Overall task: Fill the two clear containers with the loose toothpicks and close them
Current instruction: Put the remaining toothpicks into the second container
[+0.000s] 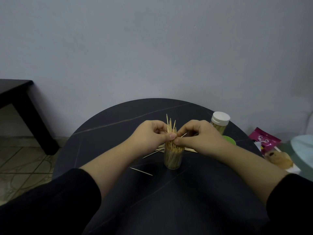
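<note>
Both forearms reach in over the tabletop point(118, 119). The left grip point(152, 134) and right grip point(198, 136) meet, thumbs close together, directly above the open container point(173, 160). Each pinches the same upright bundle of toothpicks point(170, 126). The open container is packed with pale sticks. Behind it to the right stands the closed container point(220, 123), white-capped and also filled. Loose toothpicks point(141, 171) lie around the open container's base.

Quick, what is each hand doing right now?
Left hand: closed, pinching the bundle of toothpicks that stands in the open container.
Right hand: closed, pinching the same bundle from the other side.
</note>
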